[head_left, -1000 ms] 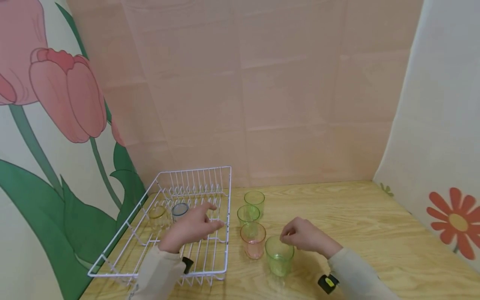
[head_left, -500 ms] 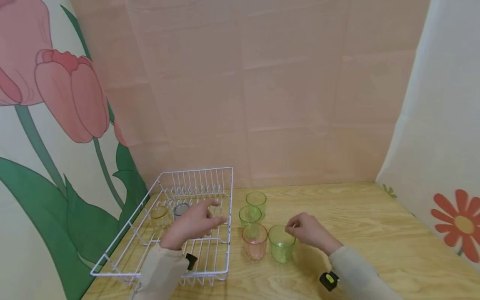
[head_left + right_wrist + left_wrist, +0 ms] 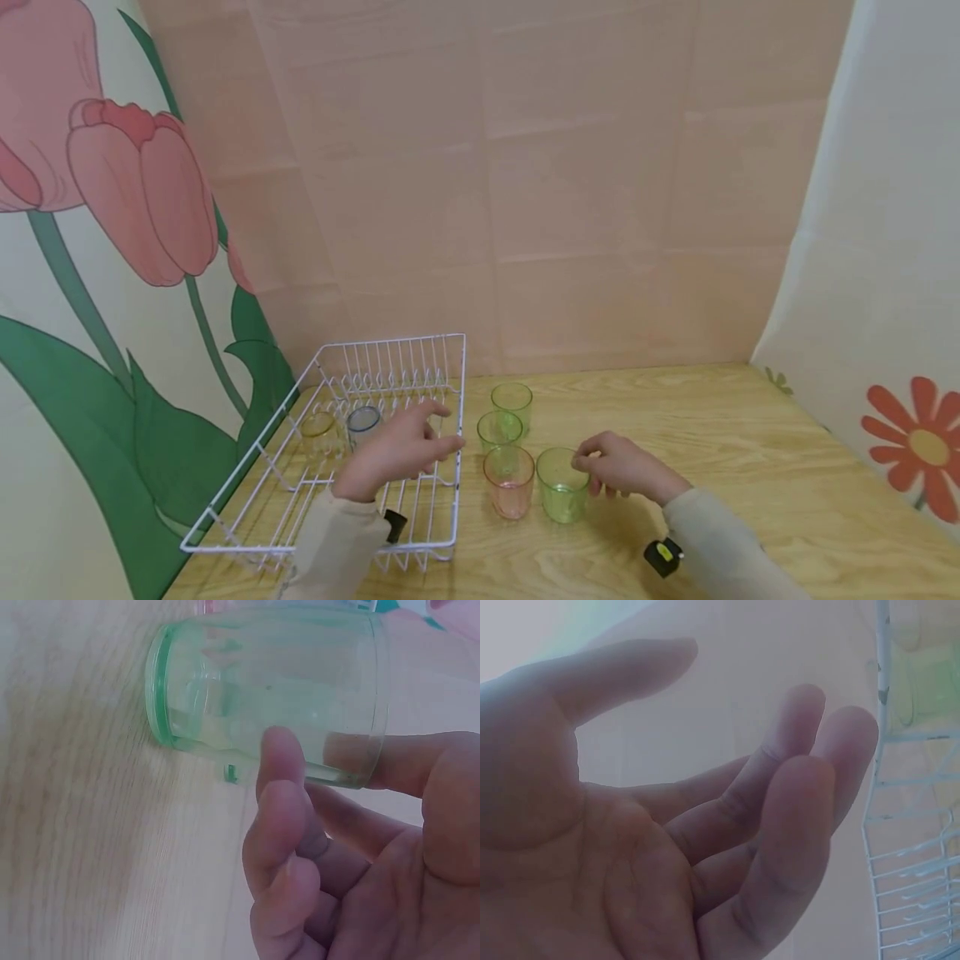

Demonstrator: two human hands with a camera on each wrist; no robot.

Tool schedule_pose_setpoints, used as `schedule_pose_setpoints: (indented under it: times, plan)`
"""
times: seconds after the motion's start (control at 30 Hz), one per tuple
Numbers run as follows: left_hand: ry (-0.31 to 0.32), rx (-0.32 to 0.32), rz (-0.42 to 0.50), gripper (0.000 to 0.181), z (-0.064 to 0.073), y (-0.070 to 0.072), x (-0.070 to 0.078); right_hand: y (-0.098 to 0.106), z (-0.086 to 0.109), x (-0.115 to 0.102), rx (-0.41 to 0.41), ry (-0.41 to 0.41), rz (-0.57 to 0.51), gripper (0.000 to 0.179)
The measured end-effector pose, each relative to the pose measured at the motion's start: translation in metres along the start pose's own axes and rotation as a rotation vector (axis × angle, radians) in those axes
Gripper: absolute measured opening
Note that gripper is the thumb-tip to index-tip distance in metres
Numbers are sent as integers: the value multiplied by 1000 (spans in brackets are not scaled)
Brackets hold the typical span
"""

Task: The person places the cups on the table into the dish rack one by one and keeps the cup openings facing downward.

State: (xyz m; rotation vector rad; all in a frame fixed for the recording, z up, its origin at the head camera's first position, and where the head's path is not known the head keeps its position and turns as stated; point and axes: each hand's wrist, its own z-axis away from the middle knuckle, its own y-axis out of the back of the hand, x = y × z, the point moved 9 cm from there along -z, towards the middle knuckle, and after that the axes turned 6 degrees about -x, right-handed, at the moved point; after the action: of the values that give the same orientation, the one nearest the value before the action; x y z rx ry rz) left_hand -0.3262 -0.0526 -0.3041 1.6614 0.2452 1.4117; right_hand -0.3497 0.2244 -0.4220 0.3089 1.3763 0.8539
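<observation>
A clear green drinking glass (image 3: 562, 496) stands upright on the table, beside a clear pink glass (image 3: 509, 492). My right hand (image 3: 621, 467) is at its right rim. In the right wrist view the thumb shows through the wall of the green glass (image 3: 270, 682), inside the rim, while loosely bent fingers (image 3: 281, 814) lie along the outside. My left hand (image 3: 393, 446) hovers over the right part of a white wire dish rack (image 3: 427, 547), thumb and fingers spread apart and holding nothing. Two more green glasses, one in back (image 3: 513, 404) and one nearer (image 3: 498, 429), stand behind the pink one.
Inside the rack, a yellow-tinted glass (image 3: 320, 433) and a blue-tinted glass (image 3: 363, 419) stand left of my left hand. A pink cloth backdrop (image 3: 585, 208) rises behind the wooden table (image 3: 712, 450). Flower-printed sheets border both sides.
The front green glass moved back, level with the pink one, and then stayed there. My right hand went along with it, and its fingers have since loosened. The left hand shifted slightly right.
</observation>
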Motion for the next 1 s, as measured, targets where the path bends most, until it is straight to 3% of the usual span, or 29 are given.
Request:
schedule_pose_setpoints:
  times: [0.3,0.7,1.0]
  plan:
    - [-6,-15,42,60,-2,-2,0,2,1,-5,27,31,14,30]
    - [-22,-33,64,52,-4,-1,1,20,13,-29,166,98,-22,27]
    - [-75,-44,59,50,-9,-13,18,36,27,-45,285,56,-19,31]
